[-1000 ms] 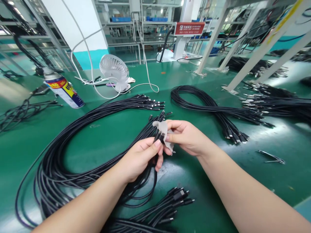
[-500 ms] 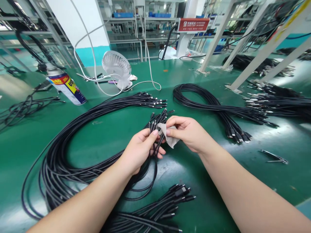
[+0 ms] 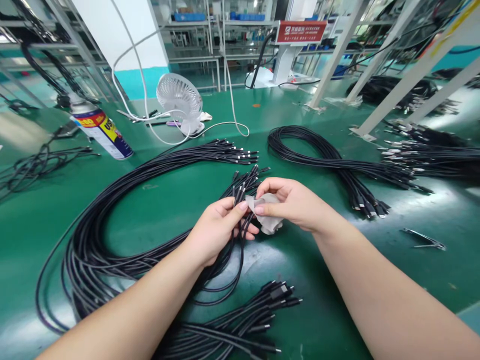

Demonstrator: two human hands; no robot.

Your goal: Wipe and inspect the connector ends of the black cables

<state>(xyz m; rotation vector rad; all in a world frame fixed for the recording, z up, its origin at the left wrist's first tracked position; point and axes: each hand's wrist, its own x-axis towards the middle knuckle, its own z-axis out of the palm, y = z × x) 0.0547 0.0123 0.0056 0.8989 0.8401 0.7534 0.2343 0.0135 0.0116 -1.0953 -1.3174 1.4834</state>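
My left hand is closed around several black cables, whose plug ends stick up past its thumb and forefinger. A light grey cloth is pinched in my right hand, right beside the left thumb. One edge of the cloth touches the held cables; which plug it covers is hidden. Around the left hand lies a big curved bundle of black cables, with one set of ends beyond the hands. More plug ends fan out below them.
A second looped cable bundle lies to the right, near metal nippers. Further right are cable piles and slanted white posts. A spray can and a white fan with its cord stand at back left.
The cloth has shifted: more of it now bunches under my right fingers, and my right hand has turned slightly. My left hand keeps its hold on the cables.
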